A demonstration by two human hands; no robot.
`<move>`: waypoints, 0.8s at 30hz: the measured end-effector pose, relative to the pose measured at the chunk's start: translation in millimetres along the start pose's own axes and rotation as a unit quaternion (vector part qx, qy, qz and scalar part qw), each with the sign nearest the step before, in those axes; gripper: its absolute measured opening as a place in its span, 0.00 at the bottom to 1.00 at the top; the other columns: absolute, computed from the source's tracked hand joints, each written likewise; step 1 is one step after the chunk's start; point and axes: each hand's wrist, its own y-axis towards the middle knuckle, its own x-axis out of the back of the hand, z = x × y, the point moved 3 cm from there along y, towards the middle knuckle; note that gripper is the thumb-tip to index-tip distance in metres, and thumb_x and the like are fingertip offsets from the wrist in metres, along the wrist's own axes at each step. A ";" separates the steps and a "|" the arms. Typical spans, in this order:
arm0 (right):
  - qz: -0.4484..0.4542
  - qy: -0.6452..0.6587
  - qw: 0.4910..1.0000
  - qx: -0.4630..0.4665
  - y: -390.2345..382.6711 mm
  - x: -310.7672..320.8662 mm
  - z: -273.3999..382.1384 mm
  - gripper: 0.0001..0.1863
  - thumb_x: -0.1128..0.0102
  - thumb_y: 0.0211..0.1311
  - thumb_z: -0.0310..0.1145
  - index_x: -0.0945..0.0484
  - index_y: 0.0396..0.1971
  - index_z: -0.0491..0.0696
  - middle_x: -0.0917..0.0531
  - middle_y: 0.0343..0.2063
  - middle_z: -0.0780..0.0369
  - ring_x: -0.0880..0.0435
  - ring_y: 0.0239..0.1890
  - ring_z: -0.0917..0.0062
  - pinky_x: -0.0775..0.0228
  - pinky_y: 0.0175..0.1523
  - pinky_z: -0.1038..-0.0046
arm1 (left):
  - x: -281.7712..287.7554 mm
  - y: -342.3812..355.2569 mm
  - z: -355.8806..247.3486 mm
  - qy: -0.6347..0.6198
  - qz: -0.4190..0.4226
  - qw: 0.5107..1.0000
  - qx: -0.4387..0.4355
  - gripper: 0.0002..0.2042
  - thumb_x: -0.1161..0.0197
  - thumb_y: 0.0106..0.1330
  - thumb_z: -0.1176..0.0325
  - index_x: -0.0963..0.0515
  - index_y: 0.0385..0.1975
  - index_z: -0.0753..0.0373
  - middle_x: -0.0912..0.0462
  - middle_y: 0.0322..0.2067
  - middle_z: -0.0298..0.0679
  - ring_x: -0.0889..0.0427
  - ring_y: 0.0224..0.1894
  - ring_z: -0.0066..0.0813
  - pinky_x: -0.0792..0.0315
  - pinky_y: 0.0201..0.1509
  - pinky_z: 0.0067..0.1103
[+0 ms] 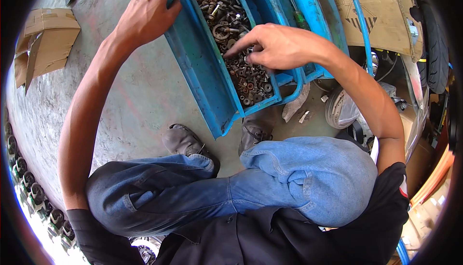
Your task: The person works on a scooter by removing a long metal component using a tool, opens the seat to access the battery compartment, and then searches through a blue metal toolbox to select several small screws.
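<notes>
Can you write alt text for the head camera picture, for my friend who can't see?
A person's right hand reaches over bolts, nuts and washers in a blue metal toolbox, while the left hand is at its edge. Below are bent knees in blue jeans; a cardboard box sits on the grey floor at the left.

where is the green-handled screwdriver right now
The green-handled screwdriver lies in the head view's upper part, right of centre, in the blue toolbox, just beyond the right hand and right of the bolt-filled tray.
</notes>
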 end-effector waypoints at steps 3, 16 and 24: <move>0.023 -0.233 0.968 0.089 -8.0 6.0 9.3 0.25 0.49 0.52 0.25 0.21 0.54 0.48 0.15 0.40 0.50 0.17 0.43 0.56 0.27 0.51 0.60 | 2.1 -1.4 0.5 0.002 0.001 1.000 0.004 0.18 0.51 0.67 0.67 0.29 0.57 0.58 0.26 0.53 0.42 0.31 0.62 0.40 0.37 0.69 0.34; 0.010 -0.312 0.950 0.031 -20.7 17.9 2.6 0.29 0.51 0.53 0.27 0.27 0.59 0.45 0.18 0.47 0.47 0.18 0.49 0.58 0.26 0.55 0.62 | 2.4 0.4 -2.5 0.002 0.009 1.000 0.010 0.18 0.50 0.67 0.67 0.29 0.57 0.57 0.26 0.54 0.42 0.31 0.62 0.40 0.37 0.69 0.34; -0.070 -0.298 0.951 0.049 -24.3 29.3 15.8 0.30 0.51 0.55 0.27 0.29 0.62 0.49 0.17 0.37 0.47 0.18 0.41 0.56 0.26 0.47 0.59 | 3.2 -0.5 -2.3 0.008 0.009 1.000 0.001 0.19 0.50 0.67 0.67 0.29 0.57 0.57 0.26 0.53 0.42 0.31 0.62 0.41 0.36 0.69 0.33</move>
